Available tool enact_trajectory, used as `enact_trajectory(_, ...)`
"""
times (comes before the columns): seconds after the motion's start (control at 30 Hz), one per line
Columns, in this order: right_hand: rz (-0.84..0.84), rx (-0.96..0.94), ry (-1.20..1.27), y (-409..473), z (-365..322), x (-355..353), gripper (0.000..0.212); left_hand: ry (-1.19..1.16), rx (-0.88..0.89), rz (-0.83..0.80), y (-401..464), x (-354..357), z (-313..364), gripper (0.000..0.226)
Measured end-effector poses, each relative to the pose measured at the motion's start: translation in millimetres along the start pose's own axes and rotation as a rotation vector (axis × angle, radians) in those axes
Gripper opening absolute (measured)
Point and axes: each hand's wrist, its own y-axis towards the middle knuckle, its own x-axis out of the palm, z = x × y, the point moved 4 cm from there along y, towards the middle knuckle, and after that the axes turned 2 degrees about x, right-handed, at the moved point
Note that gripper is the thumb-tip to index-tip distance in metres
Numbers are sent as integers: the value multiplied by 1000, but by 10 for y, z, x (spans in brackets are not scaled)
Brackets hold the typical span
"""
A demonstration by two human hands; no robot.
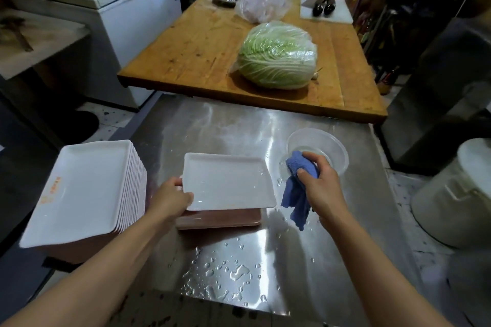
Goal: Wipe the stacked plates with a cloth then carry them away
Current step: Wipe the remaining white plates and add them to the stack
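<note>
Left hand (170, 198) grips the near-left corner of a white rectangular plate (228, 180), fingers curled under, thumb on the rim; plate is tilted, held just above a short pinkish-backed pile (220, 218) on the wet stainless steel desk (252, 260). Right hand (322, 183) has its fingers closed round a bunched blue cloth (297, 186), just right of the plate, not touching it. Tall stack of white rectangular plates (85, 188) sits at the desk's left edge. Clear plastic bowl (318, 148) behind the cloth. Wrapped cabbage (276, 56) on the wooden board beyond.
</note>
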Motion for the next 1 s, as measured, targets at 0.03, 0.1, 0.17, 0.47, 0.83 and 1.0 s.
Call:
enact_trajectory(0.03,13,-6,5,20,-8,-40,25,-63,3,-13,-16,58,96,33)
enact_trajectory(0.1,43,-16,31,59,-21,-158,22,-151,25,-46,-48,209,332,33)
enact_trajectory(0.17,68,-9,64,105,-19,-277,20,-156,72,-81,-67,369,588,33)
enact_trajectory(0.47,178,-11,93,303,31,-775,25,111,337,-41,-159,1081,1441,33)
enact_trajectory(0.83,175,-33,144,361,12,-1042,26,408,749,121,-443,1431,1837,28)
enact_trajectory(1.0,174,-47,157,368,-43,-1080,28,435,823,142,-519,1479,1915,30)
